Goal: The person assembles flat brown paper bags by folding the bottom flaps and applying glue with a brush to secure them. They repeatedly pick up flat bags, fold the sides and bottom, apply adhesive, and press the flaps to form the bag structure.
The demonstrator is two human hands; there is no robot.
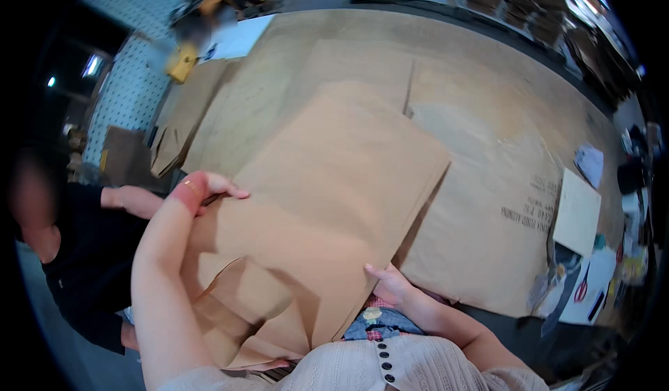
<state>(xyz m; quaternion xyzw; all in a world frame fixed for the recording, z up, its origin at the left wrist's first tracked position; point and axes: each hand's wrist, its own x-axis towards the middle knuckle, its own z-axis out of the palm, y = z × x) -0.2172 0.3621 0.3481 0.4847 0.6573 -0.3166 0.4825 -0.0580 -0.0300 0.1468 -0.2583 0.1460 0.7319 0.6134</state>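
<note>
A large stack of brown paper bags (334, 175) lies tilted in front of me, reaching from the table toward my body. At its lower left an opened bag mouth (247, 297) gapes with folded flaps. My left hand (212, 185) is closed on the left edge of the stack, one digit lying on top and the others partly hidden. On the right edge near my waist, my right hand (391, 284) grips with the thumb on top and the fingers underneath. Some fingertips (272, 365) show under the bottom flap; whose they are I cannot tell.
A person in dark clothes (90, 258) stands close on my left, one arm reaching behind my forearm. To the right on the table (488, 49) lies a large printed paper sack (481, 217). Red-handled scissors (582, 290) lie at the right edge. Stacked brown pieces (502, 1) fill the back right.
</note>
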